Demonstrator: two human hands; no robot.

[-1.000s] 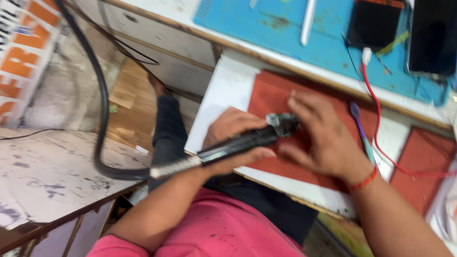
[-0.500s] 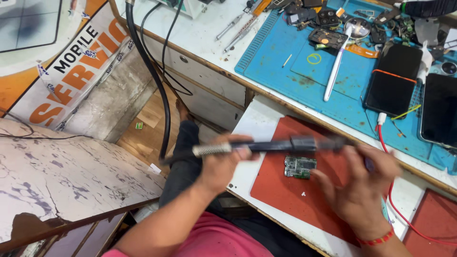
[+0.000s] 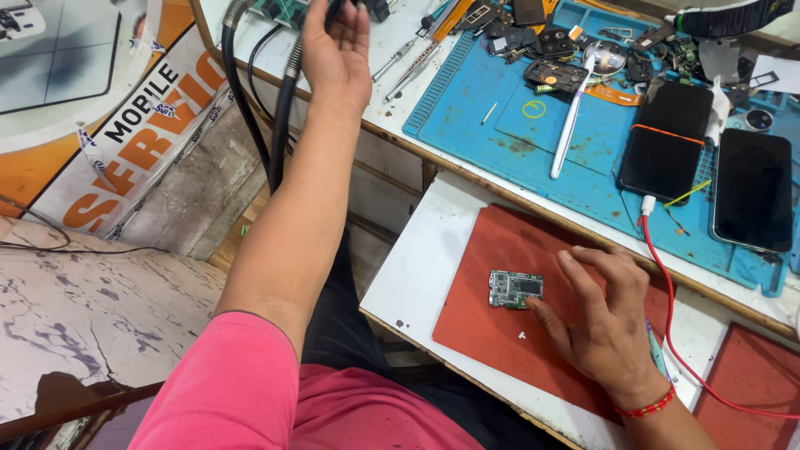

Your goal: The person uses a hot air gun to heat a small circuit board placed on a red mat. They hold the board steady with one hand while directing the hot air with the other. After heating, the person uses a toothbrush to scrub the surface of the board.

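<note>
left hand [image 3: 337, 52] grips hose [image 3: 283, 108] | right hand [image 3: 604, 321] touches circuit board [image 3: 515, 288]

On the blue mat [image 3: 517, 137] a white toothbrush [image 3: 572, 112] lies at its middle, two dark phones [image 3: 672, 142] rest toward its right end, and a red cable [image 3: 667, 275] trails off its near edge

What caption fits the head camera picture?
Left hand holds a black hose at the bench edge; right hand rests beside a small circuit board on a red mat.
</note>
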